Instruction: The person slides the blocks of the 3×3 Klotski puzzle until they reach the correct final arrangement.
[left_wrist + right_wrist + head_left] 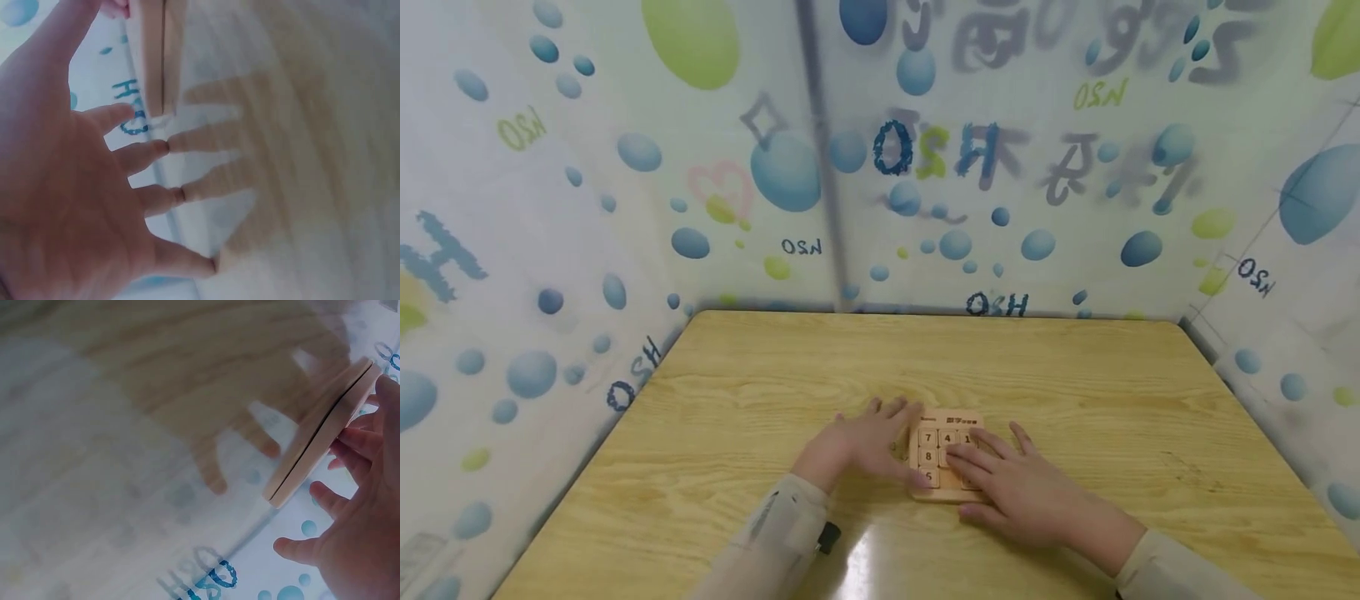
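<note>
A small wooden number board lies on the table, its tiles marked 7, 4, 1, 8 among others. My left hand is spread along its left side, thumb at the lower left tile. From the right, my right hand reaches over it with extended fingers on the tiles, hiding several of them. In the left wrist view the board's edge stands above the spread left hand. The right wrist view shows the board's side beside the right hand.
The wooden table reflects light near its front edge. Behind it and at both sides hang pale wall sheets printed with blue and green drops and lettering. A small black object is at the left sleeve.
</note>
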Demonstrator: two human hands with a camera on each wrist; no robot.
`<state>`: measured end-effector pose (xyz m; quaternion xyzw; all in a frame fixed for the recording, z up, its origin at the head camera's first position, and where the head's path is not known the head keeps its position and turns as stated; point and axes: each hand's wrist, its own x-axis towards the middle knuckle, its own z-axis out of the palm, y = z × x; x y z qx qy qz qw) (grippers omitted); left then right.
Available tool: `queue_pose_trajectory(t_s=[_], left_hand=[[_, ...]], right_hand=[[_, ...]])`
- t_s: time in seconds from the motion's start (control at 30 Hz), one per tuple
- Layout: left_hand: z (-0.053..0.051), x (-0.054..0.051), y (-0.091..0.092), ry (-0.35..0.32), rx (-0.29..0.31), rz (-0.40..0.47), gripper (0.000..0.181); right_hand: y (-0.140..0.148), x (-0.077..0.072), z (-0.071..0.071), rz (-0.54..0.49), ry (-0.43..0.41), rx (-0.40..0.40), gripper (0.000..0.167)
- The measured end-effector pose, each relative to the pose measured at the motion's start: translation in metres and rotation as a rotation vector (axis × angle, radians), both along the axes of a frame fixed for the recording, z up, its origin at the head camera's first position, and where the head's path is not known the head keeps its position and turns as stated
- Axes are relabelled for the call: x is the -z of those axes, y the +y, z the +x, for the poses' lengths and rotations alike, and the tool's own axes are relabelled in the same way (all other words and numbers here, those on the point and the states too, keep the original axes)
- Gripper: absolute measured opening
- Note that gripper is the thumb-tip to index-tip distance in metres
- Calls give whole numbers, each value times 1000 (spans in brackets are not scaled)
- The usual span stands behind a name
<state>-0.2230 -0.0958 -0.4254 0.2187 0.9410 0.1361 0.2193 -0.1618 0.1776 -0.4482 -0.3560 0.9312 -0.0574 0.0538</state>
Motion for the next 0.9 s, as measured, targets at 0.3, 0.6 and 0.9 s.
queue_pose_trajectory(t_s=[0.3,0.6,0.9], left_hand=[[4,6,7,30,-23,-53,125],[4,8,8,39,-33,-38,127],[4,9,9,23,-39,-34,128]], right_hand=[[0,-4,2,1,-15,13,67],[0,-5,20,12,3,3,65],[2,-9,33,17,-1,-23,68]])
